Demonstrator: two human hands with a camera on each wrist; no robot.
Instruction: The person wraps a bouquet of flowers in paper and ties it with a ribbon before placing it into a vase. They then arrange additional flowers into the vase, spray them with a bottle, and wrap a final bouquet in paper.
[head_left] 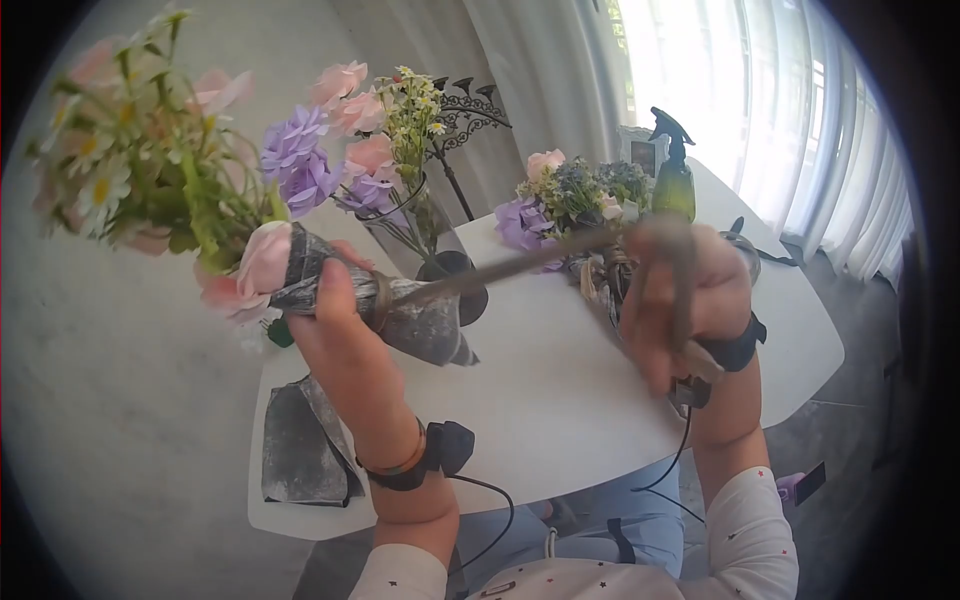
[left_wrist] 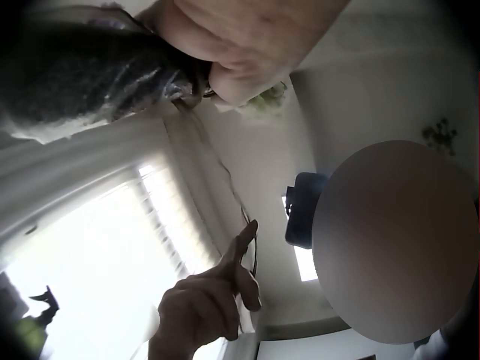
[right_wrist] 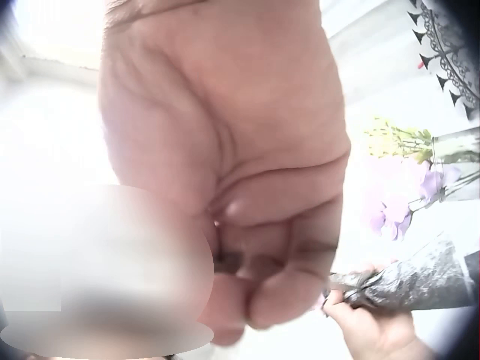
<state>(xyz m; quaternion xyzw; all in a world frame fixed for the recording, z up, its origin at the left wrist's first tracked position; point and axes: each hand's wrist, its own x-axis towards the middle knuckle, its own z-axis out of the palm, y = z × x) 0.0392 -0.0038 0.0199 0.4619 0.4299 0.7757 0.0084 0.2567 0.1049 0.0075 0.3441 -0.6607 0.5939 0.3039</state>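
Observation:
My left hand (head_left: 345, 300) grips a bouquet (head_left: 150, 165) of pink roses and white daisies at its waist, tilted with the blooms up to the left. Grey wrapping paper (head_left: 430, 328) covers the stems and tapers to a point at the lower right. A brown ribbon (head_left: 500, 268) circles the wrap and runs stretched across to my right hand (head_left: 705, 285), whose curled fingers hold its end, blurred in the head view. In the right wrist view the fingers (right_wrist: 289, 296) are folded toward the palm. The left wrist view shows the dark wrap (left_wrist: 82, 82) close up.
On the white table (head_left: 540, 420) a glass vase (head_left: 430, 215) of pink and purple flowers stands behind the bouquet. Another bouquet (head_left: 525, 222) lies near the right hand, with a green spray bottle (head_left: 676, 185) behind it. Folded grey paper (head_left: 300, 450) lies front left.

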